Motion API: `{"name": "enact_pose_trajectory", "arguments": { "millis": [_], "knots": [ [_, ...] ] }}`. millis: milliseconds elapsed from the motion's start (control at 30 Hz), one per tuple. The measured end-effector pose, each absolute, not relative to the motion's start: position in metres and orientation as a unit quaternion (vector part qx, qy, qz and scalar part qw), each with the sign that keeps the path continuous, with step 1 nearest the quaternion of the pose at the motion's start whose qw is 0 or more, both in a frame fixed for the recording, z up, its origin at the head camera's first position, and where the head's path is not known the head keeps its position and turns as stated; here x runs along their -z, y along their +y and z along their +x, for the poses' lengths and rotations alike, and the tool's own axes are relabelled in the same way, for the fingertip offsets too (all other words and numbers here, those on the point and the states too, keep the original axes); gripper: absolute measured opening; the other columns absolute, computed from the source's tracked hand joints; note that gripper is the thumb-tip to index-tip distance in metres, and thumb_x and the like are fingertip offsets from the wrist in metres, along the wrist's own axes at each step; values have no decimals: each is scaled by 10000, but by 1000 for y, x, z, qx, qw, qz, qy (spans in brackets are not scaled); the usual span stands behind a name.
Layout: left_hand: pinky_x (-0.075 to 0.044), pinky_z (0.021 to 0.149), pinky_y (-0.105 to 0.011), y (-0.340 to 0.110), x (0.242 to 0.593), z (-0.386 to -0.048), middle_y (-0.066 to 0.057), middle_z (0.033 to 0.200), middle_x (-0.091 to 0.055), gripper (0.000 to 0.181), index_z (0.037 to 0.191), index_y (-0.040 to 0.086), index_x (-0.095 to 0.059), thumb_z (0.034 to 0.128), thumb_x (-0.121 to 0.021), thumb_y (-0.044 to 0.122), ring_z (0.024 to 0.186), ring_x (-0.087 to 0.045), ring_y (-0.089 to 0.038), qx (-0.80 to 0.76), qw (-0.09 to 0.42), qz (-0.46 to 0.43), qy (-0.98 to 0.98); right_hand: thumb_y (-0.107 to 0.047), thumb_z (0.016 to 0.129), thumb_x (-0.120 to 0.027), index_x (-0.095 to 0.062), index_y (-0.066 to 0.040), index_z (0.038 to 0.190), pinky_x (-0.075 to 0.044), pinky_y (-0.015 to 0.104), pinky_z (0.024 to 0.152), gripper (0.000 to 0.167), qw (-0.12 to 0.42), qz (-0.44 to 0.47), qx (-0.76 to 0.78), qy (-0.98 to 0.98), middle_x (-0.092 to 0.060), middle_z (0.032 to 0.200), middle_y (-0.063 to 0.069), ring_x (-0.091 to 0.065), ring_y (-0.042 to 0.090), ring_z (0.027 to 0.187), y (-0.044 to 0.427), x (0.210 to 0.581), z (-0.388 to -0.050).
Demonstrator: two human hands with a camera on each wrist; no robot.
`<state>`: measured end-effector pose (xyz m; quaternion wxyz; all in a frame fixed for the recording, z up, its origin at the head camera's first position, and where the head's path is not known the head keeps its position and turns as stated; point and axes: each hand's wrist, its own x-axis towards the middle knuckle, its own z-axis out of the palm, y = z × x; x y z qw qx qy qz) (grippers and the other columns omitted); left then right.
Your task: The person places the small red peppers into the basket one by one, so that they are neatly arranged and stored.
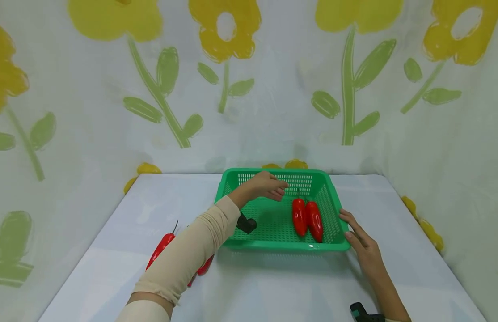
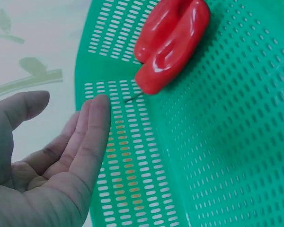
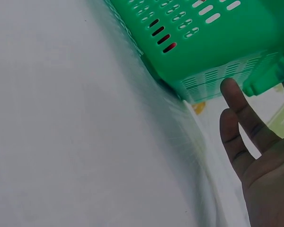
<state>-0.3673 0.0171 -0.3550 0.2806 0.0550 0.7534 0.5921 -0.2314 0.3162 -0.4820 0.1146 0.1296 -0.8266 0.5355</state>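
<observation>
Two red peppers [image 1: 307, 219] lie side by side in the right half of the green basket [image 1: 281, 245]; the left wrist view shows the red peppers [image 2: 168, 47] too. Above the basket's back part hovers my left hand [image 1: 267, 185], fingers extended and thumb apart, with nothing in it; in its wrist view the left hand [image 2: 57, 161] is beside the basket wall. My right hand [image 1: 363, 250] touches the basket's right rim near the front corner. From the right wrist, the right hand [image 3: 260, 142] shows spread fingers next to the basket [image 3: 199, 56].
On the white table [image 1: 398, 214], more red peppers [image 1: 162, 248] lie left of the basket, partly hidden by my left sleeve [image 1: 192, 250]. A flower-patterned cloth [image 1: 273, 112] hangs behind the table and at both sides.
</observation>
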Motion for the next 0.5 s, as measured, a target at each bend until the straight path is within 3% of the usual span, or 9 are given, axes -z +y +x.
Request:
{"name": "enact_pose_trajectory", "arguments": {
  "millis": [133, 500],
  "knots": [
    [-597, 799, -347, 7, 355, -362, -190, 1077, -692, 574, 1449, -85, -424, 982, -650, 159, 935, -709, -263, -601, 269, 57, 751, -185, 1078, -455, -452, -196, 1515, -303, 62, 1005, 437, 111, 124, -528, -832, -357, 1590, -47, -236, 18, 1461, 316, 482, -230],
    [-544, 941, -407, -36, 346, -335, -203, 1163, -671, 359, 1271, -77, -593, 987, -629, 139, 967, -695, -256, -630, 213, 99, 740, -179, 1084, -437, -415, -187, 1538, -308, 65, 1012, 454, 109, 124, -527, -834, -335, 1603, -42, -228, 11, 1461, 318, 483, -230]
  ]
}}
